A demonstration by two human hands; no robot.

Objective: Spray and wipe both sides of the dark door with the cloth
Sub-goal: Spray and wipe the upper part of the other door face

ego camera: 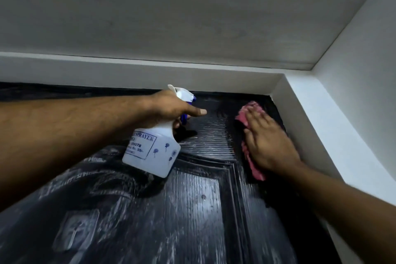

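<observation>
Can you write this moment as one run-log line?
left hand: grips spray bottle, nozzle toward dark door | right hand: presses pink cloth flat on door's top right corner

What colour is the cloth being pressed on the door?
Pinkish red; the cloth lies under the right hand on the door, per the head view.

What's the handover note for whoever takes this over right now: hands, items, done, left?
Left-hand grip: holds the white spray bottle by its neck, index finger straight, nozzle toward the top of the dark door.
Right-hand grip: flat fingers press the pink cloth on the door's top right corner, beside the white wall.
Done: this face is wet and streaked across its upper panels.
Left: wipe the streaks out. The lower door and the other side are out of view, so assume they are pending.
</observation>
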